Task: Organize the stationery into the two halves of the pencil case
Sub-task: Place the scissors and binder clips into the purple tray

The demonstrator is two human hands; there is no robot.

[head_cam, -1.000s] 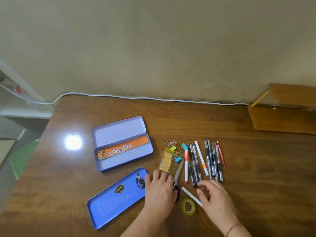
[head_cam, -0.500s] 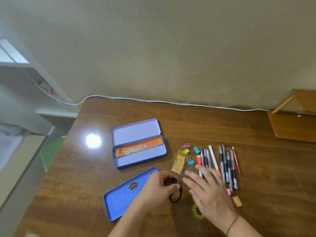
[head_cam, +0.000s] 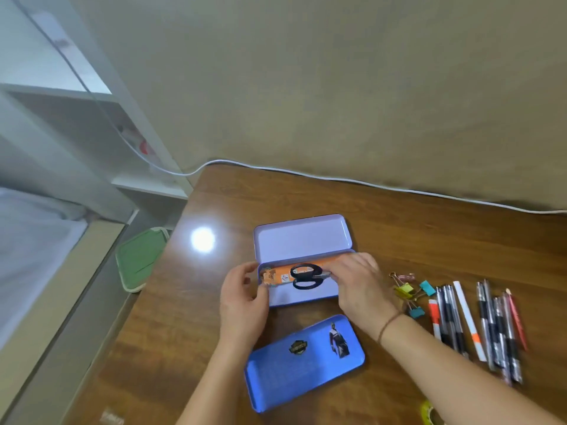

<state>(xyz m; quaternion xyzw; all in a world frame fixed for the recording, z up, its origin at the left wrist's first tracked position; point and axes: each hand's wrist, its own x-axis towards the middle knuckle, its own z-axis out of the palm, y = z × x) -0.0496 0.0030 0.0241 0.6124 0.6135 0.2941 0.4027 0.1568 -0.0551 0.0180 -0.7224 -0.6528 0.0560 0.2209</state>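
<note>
Scissors lie in the near half of the open lilac case, their black loops showing over an orange ruler printed with a cartoon face. The blades run under the right hand and cannot be seen. That hand covers the case's right end with fingers bent down onto the scissors; whether it grips them or only presses them is not clear. The left hand curls round the case's left end, thumb at the rim, holding it steady. The far half of the case holds nothing visible.

A blue lid with two stickers lies nearer the person, apart from the case, partly crossed by the right forearm. Right of the case sit binder clips, yellow, teal and pinkish, tangled so their count is unsure. Beyond them lie pens in two loose rows, side by side and overlapping, with an orange-tipped marker and a white stick among them; the farthest blur together. A tape roll is cut off at the bottom edge.

All rests on a glossy brown wooden table with a bright lamp glare. A white cable runs along its far edge against a beige wall. Left of the table stand blurred pale shelves, with a green-rimmed object on the floor below.
</note>
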